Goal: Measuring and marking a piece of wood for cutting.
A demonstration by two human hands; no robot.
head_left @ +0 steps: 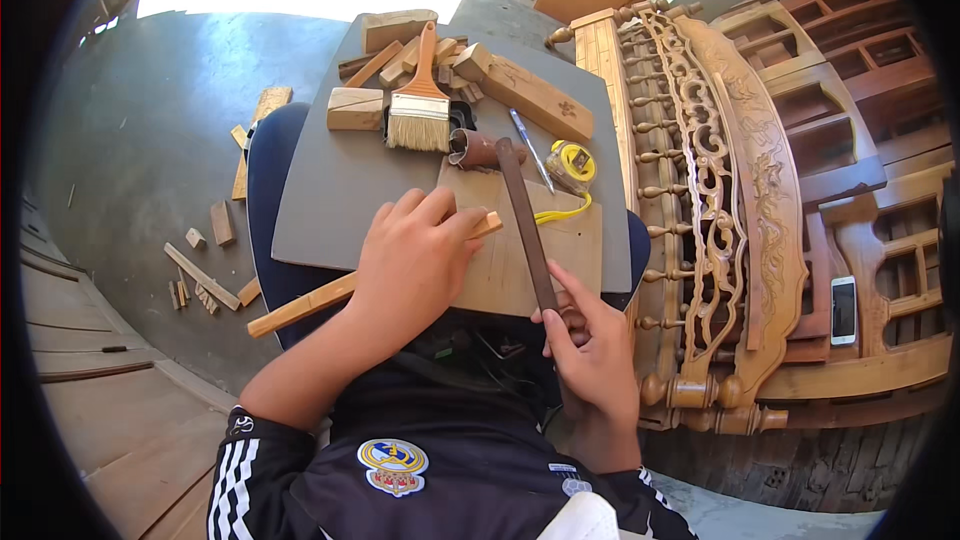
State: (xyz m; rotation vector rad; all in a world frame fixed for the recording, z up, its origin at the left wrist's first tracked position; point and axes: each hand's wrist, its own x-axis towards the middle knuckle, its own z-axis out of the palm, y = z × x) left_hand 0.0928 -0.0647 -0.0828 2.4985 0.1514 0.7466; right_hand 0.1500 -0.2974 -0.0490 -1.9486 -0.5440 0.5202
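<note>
My left hand is closed around a slim light wooden stick, which slants from the lower left up to a tip beyond my fingers. In my right hand is the near end of a long, flat, dark brown bar; whether it is a file or a sanding stick I cannot tell. Its far end reaches a brown curled roll. The stick's tip lies just left of the bar, over a thin wooden board on the grey work surface.
A wide paintbrush leans on several wood blocks at the back. A pen and yellow tape measure lie to the right. Carved wooden furniture bounds that side, with a phone on it. Offcuts are scattered on the left floor.
</note>
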